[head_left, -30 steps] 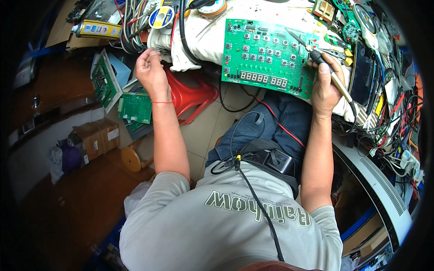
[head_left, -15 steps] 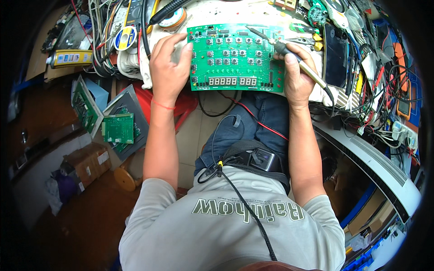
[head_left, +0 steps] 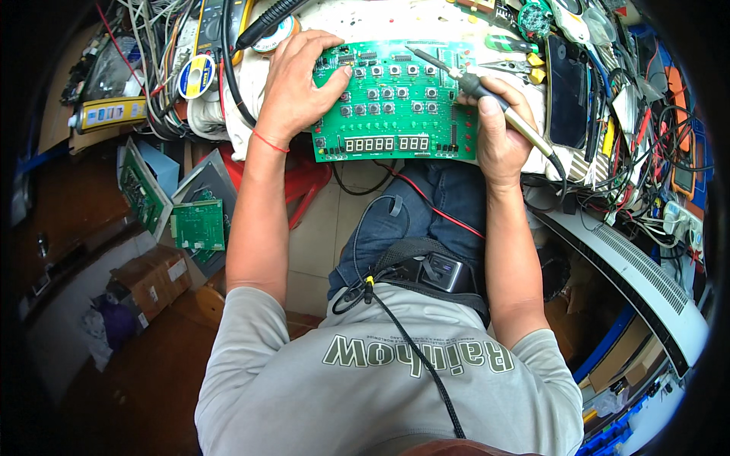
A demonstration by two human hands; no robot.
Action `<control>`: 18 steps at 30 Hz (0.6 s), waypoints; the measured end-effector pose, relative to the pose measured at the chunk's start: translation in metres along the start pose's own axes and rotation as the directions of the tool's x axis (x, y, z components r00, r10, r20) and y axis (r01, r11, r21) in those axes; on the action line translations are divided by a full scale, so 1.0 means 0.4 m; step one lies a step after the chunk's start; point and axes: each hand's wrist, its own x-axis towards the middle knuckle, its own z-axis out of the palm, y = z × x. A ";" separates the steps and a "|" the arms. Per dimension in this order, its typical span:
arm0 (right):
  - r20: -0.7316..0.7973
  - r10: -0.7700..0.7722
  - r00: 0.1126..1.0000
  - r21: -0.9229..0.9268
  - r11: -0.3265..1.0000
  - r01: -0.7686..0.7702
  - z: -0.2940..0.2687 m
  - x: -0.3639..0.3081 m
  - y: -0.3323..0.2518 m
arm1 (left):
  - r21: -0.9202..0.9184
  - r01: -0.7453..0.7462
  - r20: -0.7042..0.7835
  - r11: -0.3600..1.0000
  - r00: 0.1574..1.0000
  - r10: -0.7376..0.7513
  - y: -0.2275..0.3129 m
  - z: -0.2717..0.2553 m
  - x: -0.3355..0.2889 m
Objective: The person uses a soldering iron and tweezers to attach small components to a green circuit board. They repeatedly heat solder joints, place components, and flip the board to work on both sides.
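Observation:
A green circuit board with rows of push buttons and a numeric display lies at the near edge of the cluttered bench. Over its upper left corner is my left hand, the thumb on the board's face and the fingers along the top edge. My right hand grips a soldering iron at the board's right edge. The iron slants up and left, its tip over the board's top part; whether it touches is unclear. Some right-hand fingers are hidden behind the iron.
A solder spool and a multimeter lie at the left. Pliers, a dark flat screen and tangled wires crowd the right. More circuit boards stand low at the left, near a red stool.
My left hand has moved up and right onto the board's upper left corner. The board has shifted slightly left and toward me; the iron's tip has moved slightly left.

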 end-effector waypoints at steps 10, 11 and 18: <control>0.002 -0.022 1.000 0.036 0.999 0.022 -0.007 -0.007 0.009 | -0.025 -0.018 -0.113 1.000 0.994 0.016 0.010 0.028 -0.011; 0.007 -0.028 1.000 0.038 0.999 0.028 -0.008 -0.008 0.009 | -0.032 -0.024 -0.115 0.999 0.993 0.020 0.010 0.027 -0.012; -0.004 -0.018 1.000 0.026 1.000 0.018 -0.008 -0.013 0.004 | -0.042 -0.066 -0.106 0.997 0.992 0.061 0.002 0.021 -0.014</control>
